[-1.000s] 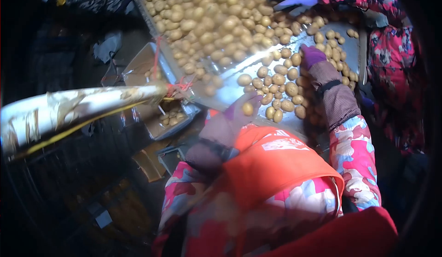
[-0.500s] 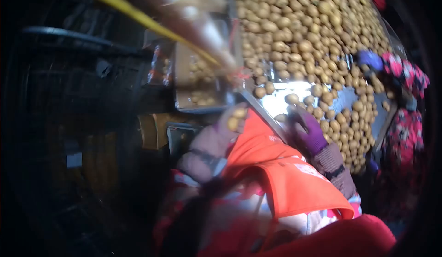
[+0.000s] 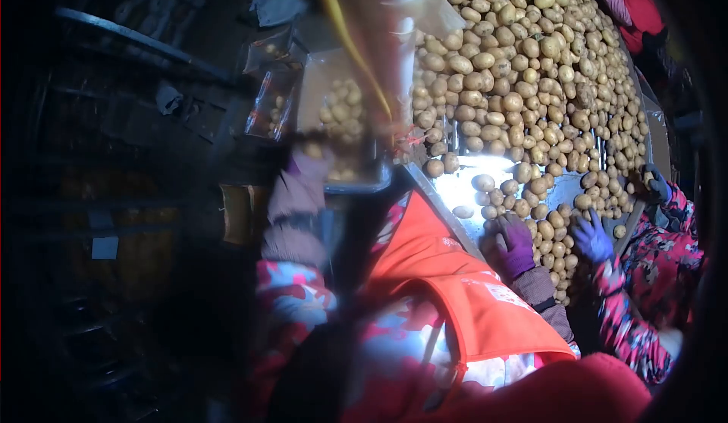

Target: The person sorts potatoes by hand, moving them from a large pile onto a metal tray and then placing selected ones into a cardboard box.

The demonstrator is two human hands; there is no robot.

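My left hand [image 3: 308,164], in a purple glove, is at the near-left corner of a lined crate [image 3: 309,93]. It is closed around a potato [image 3: 313,150]; the glove and dim light hide whether more are in it. Inside the crate lie loose potatoes [image 3: 343,108]. My right hand [image 3: 516,245], also gloved in purple, rests at the near edge of the sorting table [image 3: 455,188]. Its fingers are stretched toward a few potatoes [image 3: 522,208], and nothing shows in its grasp. A large heap of potatoes [image 3: 523,67] covers the table beyond.
A co-worker's purple-gloved hand [image 3: 593,237] reaches in from the right, and another gloved hand [image 3: 657,184] is behind it. A post [image 3: 400,51] with a yellow strap [image 3: 345,29] stands between crate and table. Smaller boxes [image 3: 265,104] adjoin the crate.
My left hand has moved left and up to the crate, carrying potato. My right hand has drawn back slightly toward me. A co-worker's hand has come onto the potatoes at right.
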